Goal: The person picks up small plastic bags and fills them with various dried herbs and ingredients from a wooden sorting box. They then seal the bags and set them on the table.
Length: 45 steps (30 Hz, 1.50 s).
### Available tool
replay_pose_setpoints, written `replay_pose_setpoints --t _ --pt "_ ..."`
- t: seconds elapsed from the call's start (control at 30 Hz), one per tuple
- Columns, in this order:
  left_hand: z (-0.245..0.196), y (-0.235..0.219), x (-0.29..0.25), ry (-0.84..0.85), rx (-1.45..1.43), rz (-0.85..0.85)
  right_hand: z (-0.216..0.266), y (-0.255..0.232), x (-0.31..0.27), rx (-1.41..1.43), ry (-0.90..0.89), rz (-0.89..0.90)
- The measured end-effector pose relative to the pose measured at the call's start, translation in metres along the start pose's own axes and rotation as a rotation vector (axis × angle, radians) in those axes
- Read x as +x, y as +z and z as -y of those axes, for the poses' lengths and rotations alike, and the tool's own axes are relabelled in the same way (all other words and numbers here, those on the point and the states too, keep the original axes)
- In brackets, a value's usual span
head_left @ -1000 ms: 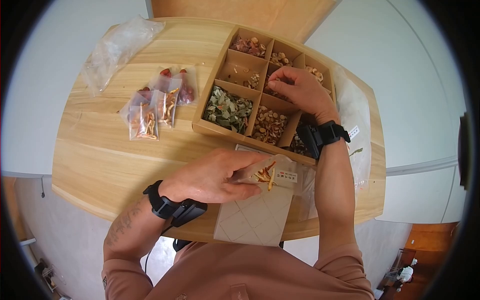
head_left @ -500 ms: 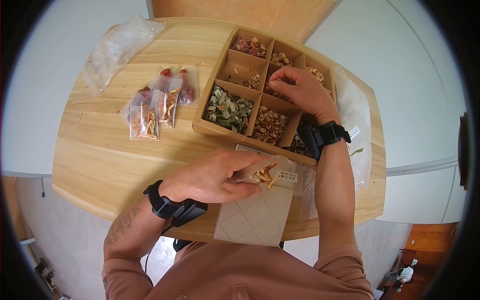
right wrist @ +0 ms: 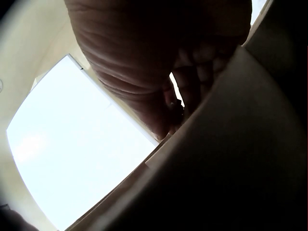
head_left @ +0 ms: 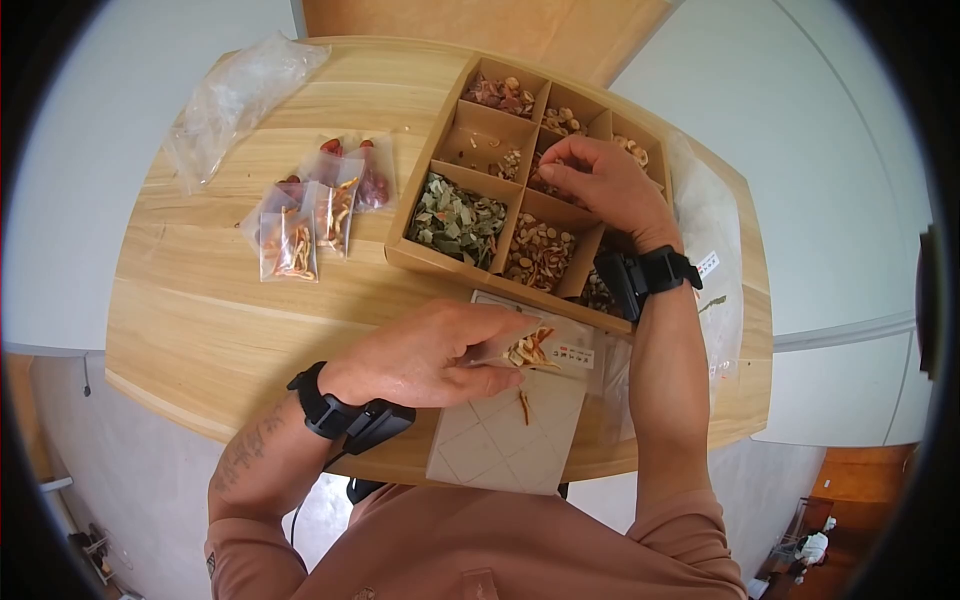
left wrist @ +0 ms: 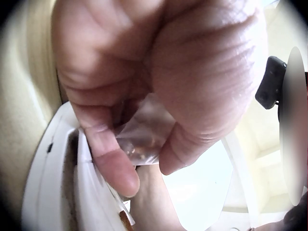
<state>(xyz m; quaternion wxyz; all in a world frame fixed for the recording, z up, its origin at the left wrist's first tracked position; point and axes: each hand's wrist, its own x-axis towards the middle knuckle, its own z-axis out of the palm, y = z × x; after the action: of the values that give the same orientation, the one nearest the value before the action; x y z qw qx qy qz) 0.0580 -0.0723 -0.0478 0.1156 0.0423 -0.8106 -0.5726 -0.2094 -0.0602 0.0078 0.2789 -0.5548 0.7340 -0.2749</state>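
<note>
My left hand (head_left: 425,355) pinches a small clear plastic bag (head_left: 572,335) between thumb and fingers. Dried yellowish-orange strips (head_left: 532,348) lie bunched at the bag, which carries a white printed label. The left wrist view shows the clear film (left wrist: 147,127) between thumb and fingers. A single strip (head_left: 525,407) is seen over the pale sheet with crossed lines (head_left: 490,445) below that hand. Over the partitioned cardboard box (head_left: 440,262), my right hand (head_left: 605,185) has bent fingers, its tips at a compartment of reddish-brown dried pieces (head_left: 545,185). I cannot tell whether they grip any pieces.
Several filled clear bags (head_left: 290,245) with strips or red dried fruit lie left of the box. An empty-looking large plastic bag (head_left: 245,100) is at the far left; more clear plastic (head_left: 715,300) lies right. Green leaf pieces (head_left: 455,220) fill the near-left compartment.
The strips in the left hand's bag have shifted, and one strip now shows lower down, over the pale sheet. Both hands have stayed almost in place.
</note>
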Motion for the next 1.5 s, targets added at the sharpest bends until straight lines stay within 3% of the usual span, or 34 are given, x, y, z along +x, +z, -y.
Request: replay_pose_setpoints --t 0.4,0.6,0.9,1.0,1.1,1.2,1.3,1.4,1.5 --pt "0.008 0.002 0.000 0.043 -0.020 -0.028 -0.012 0.000 0.005 -0.052 -0.093 -0.008" --pt "0.007 0.000 0.000 -0.033 -0.015 -0.003 -0.013 0.000 0.004 -0.068 -0.109 -0.018" --pt "0.015 0.007 0.002 -0.025 -0.314 -0.015 -0.018 0.001 0.005 -0.026 -0.152 -0.031" --pt "-0.006 -0.002 0.004 -0.228 -0.388 0.058 -0.023 -0.001 0.009 -0.035 -0.149 -0.003" --pt "-0.002 -0.001 0.004 -0.246 -0.326 0.065 -0.017 -0.001 0.005 0.034 -0.085 0.017" --pt "-0.002 0.001 0.003 -0.200 -0.388 0.043 -0.017 -0.003 0.006 0.106 -0.057 0.021" --pt "0.005 0.004 0.002 -0.052 -0.311 0.002 -0.015 -0.006 0.003 0.142 -0.023 0.039" --pt "0.002 0.001 0.002 -0.016 -0.190 -0.012 -0.018 -0.009 0.002 0.151 -0.049 0.040" --pt "-0.008 0.002 0.001 -0.094 -0.438 -0.056 -0.007 -0.013 -0.004 0.190 -0.026 0.025"
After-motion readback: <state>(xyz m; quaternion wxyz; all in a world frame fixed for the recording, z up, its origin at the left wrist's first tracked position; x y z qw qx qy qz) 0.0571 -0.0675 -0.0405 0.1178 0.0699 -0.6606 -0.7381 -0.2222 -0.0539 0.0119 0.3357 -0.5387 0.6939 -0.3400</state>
